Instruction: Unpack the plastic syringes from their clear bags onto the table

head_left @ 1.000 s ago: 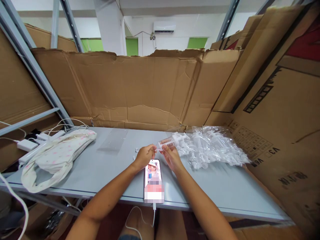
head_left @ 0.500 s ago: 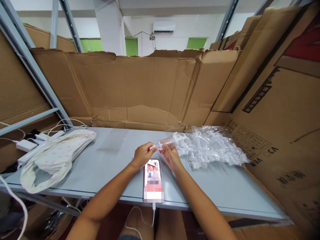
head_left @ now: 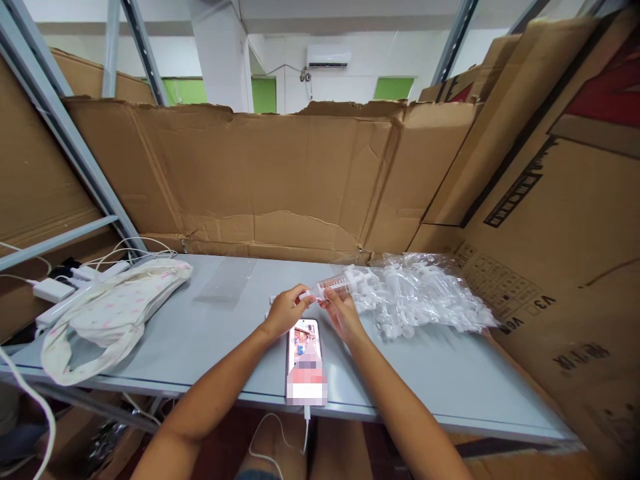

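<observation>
A clear plastic syringe-like tube (head_left: 336, 285) with white parts is held between both hands above the grey table. The fingers of my left hand (head_left: 286, 311) pinch its small white end. My right hand (head_left: 343, 315) grips the tube's body from the near side. Just right of it, a pile of clear plastic bags with white pieces (head_left: 425, 293) lies on the table. A lit phone (head_left: 307, 360) lies below my hands, with a white cable plugged into its near end.
A white cloth bag (head_left: 117, 307) and a white power strip (head_left: 75, 303) with cables are at the left. A flat clear bag (head_left: 225, 283) lies behind my left hand. Cardboard (head_left: 280, 180) walls the back and right; metal posts rise at the left.
</observation>
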### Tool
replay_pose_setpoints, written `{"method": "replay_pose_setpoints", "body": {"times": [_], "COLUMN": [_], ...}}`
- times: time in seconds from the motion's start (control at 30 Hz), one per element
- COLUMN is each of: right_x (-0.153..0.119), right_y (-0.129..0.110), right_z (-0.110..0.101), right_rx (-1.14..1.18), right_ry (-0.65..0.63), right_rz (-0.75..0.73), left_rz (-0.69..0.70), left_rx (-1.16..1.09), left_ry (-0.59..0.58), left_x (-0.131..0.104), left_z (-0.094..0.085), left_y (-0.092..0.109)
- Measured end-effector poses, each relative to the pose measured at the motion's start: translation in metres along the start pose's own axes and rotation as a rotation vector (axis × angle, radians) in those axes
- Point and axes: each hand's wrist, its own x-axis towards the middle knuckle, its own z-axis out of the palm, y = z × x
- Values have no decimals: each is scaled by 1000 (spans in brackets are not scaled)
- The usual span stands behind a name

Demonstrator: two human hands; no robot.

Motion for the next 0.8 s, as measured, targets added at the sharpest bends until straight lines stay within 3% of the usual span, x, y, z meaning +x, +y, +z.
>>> {"method": "replay_pose_setpoints", "body": {"times": [0.13, 0.33, 0.5, 0.63, 0.7, 0.8], "right_x": [-1, -3, 0, 2, 3, 5], "right_y": [-1, -1, -2, 4, 6, 5], "right_z": [0, 0, 0, -2, -3, -5], "right_rx": [-38, -55, -54, -74, -85, -113], "right_ry": [-37, -86, -64, -12, 2, 49], "right_rz": [-16, -38, -83, -68, -53, -69], "left_rz": [-118, -327, -230, -148, -83, 35], "left_rx": [-345, -624, -524, -511, -374, 56], "left_ry": [-134, -324, -96, -20, 84, 233], "left_x": [5, 6, 7, 9, 10, 12], "left_z": [2, -4, -2, 1, -3, -18], "left_y": [-3, 1, 2, -1, -4, -9]}}
